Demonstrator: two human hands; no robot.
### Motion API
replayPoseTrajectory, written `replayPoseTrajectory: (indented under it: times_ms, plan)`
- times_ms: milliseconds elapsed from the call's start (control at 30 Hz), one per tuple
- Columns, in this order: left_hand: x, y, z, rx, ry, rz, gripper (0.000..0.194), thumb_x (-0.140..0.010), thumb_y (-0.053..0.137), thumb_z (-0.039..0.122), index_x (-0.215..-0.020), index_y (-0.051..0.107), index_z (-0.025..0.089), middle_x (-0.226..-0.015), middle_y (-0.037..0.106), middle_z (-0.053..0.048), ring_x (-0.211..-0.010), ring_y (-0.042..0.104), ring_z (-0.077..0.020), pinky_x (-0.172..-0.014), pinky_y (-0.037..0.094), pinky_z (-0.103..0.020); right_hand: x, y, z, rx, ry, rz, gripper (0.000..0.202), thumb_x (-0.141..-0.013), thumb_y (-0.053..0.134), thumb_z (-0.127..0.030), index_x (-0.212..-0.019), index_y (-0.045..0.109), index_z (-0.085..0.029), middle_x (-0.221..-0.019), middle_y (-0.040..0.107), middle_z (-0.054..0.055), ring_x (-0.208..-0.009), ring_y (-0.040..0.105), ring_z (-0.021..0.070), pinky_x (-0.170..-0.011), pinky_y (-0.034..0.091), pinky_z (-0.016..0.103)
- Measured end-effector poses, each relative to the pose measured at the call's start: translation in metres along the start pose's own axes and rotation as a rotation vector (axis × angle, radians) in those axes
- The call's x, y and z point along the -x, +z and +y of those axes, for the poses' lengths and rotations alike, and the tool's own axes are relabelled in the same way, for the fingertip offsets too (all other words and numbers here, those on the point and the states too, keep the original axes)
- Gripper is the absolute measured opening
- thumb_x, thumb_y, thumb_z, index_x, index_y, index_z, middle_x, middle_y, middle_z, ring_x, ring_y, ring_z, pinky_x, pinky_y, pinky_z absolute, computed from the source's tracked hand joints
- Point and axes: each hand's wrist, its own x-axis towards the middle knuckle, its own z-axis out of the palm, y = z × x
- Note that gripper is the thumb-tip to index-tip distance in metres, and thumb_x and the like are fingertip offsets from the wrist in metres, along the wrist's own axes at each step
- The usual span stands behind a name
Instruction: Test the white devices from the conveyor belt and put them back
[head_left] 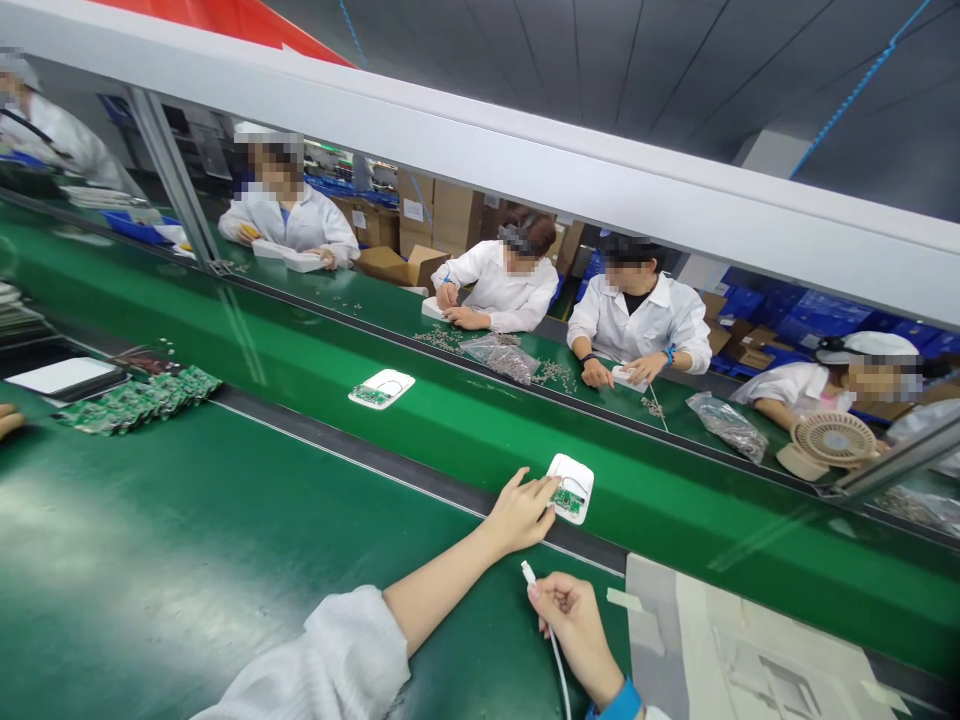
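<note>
A white plastic casing (581, 470) with a green circuit board (568, 498) and a thin dark wire inside lies on the green conveyor belt. My left hand (519, 512) reaches over the near edge of the belt and grips the casing's left side, its fingers over the board and its thumb lower down. Closer to me, my right hand (574, 615) pinches a white cable (556, 655) just behind its plug (528, 572). The plug points up and to the left, and the cable hangs down out of view. It is apart from the casing.
Another casing with a board (382, 389) lies farther left on the belt. Stacked green circuit boards (142, 400) and a white panel (66, 376) are at left, near another person's fingers (10, 420). Taped sheets (720, 640) lie at right. Co-workers sit beyond a clear partition.
</note>
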Motion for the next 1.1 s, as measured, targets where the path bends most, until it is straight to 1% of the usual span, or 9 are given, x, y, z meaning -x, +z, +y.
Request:
replayPoseTrajectory:
  times_ms: [67, 133, 233, 300, 367, 500, 800, 1033, 1100]
  plan:
    - [0.000, 0.004, 0.003, 0.011, -0.003, 0.037, 0.034, -0.085, 0.035, 0.020, -0.109, 0.057, 0.010, -0.081, 0.066, -0.012, -0.075, 0.060, -0.0207, -0.086, 0.041, -0.039, -0.001, 0.000, 0.000, -0.002, -0.002, 0.005, 0.032, -0.073, 0.063, -0.044, -0.065, 0.062, -0.013, -0.043, 0.049, -0.003, -0.038, 0.039, 0.0068, -0.040, 0.029, 0.020]
    - [-0.002, 0.007, 0.008, 0.013, 0.008, 0.034, 0.031, -0.085, 0.036, 0.021, -0.099, 0.062, 0.011, -0.072, 0.063, -0.010, -0.070, 0.058, -0.0206, -0.073, 0.045, -0.035, -0.002, -0.001, 0.001, -0.021, -0.005, 0.009, 0.032, -0.072, 0.064, -0.043, -0.065, 0.061, -0.013, -0.042, 0.048, -0.003, -0.038, 0.038, 0.0066, -0.040, 0.029, 0.020]
    - [-0.007, 0.008, 0.017, 0.034, 0.095, -0.006, 0.036, -0.082, 0.045, 0.027, -0.114, 0.053, 0.015, -0.102, 0.060, -0.010, -0.094, 0.053, -0.0234, -0.083, 0.041, -0.037, -0.003, -0.003, 0.001, -0.087, -0.008, 0.019, 0.031, -0.071, 0.066, -0.043, -0.064, 0.061, -0.013, -0.042, 0.049, -0.003, -0.038, 0.039, 0.0066, -0.040, 0.029, 0.020]
    - [-0.011, 0.009, 0.021, 0.026, 0.158, -0.067, 0.047, -0.081, 0.049, 0.034, -0.125, 0.043, 0.018, -0.124, 0.050, -0.009, -0.111, 0.042, -0.0265, -0.096, 0.031, -0.043, -0.003, -0.004, 0.000, -0.126, -0.006, 0.021, 0.030, -0.071, 0.067, -0.041, -0.063, 0.061, -0.013, -0.041, 0.049, -0.003, -0.037, 0.039, 0.0064, -0.040, 0.029, 0.020]
    - [-0.014, 0.013, 0.023, 0.002, 0.196, -0.143, 0.049, -0.083, 0.045, 0.040, -0.128, 0.040, 0.020, -0.132, 0.043, -0.007, -0.118, 0.034, -0.0281, -0.100, 0.022, -0.049, -0.003, -0.004, -0.001, -0.145, -0.002, 0.023, 0.029, -0.070, 0.067, -0.040, -0.063, 0.062, -0.013, -0.041, 0.048, -0.003, -0.037, 0.038, 0.0060, -0.039, 0.027, 0.019]
    - [-0.019, 0.023, 0.027, -0.020, 0.268, -0.218, 0.046, -0.089, 0.034, 0.040, -0.128, 0.039, 0.016, -0.131, 0.045, -0.008, -0.119, 0.033, -0.0265, -0.100, 0.016, -0.049, -0.003, -0.004, -0.003, -0.161, -0.001, 0.040, 0.027, -0.070, 0.068, -0.039, -0.063, 0.063, -0.013, -0.041, 0.048, -0.003, -0.037, 0.039, 0.0057, -0.039, 0.026, 0.019]
    - [-0.031, 0.039, 0.046, -0.026, 0.327, -0.208, 0.047, -0.087, 0.037, 0.040, -0.124, 0.043, 0.011, -0.128, 0.048, -0.009, -0.118, 0.034, -0.0247, -0.103, 0.016, -0.042, -0.004, -0.004, -0.004, -0.175, -0.016, 0.057, 0.027, -0.070, 0.068, -0.037, -0.060, 0.063, -0.013, -0.040, 0.048, -0.004, -0.036, 0.038, 0.0056, -0.039, 0.025, 0.019]
    - [-0.045, 0.047, 0.065, -0.020, 0.383, -0.209, 0.039, -0.086, 0.038, 0.034, -0.113, 0.054, 0.010, -0.117, 0.055, -0.009, -0.123, 0.030, -0.0247, -0.106, 0.008, -0.043, -0.005, -0.006, -0.002, -0.231, -0.017, 0.081, 0.027, -0.070, 0.068, -0.037, -0.062, 0.063, -0.013, -0.037, 0.049, -0.004, -0.033, 0.034, 0.0043, -0.037, 0.020, 0.019]
    - [-0.046, 0.045, 0.068, -0.032, 0.385, -0.200, 0.038, -0.087, 0.037, 0.035, -0.113, 0.055, 0.013, -0.124, 0.051, -0.008, -0.126, 0.027, -0.0256, -0.106, 0.008, -0.046, -0.005, -0.008, -0.001, -0.263, -0.018, 0.093, 0.026, -0.070, 0.068, -0.037, -0.062, 0.063, -0.013, -0.037, 0.050, -0.003, -0.032, 0.033, 0.0040, -0.037, 0.018, 0.019]
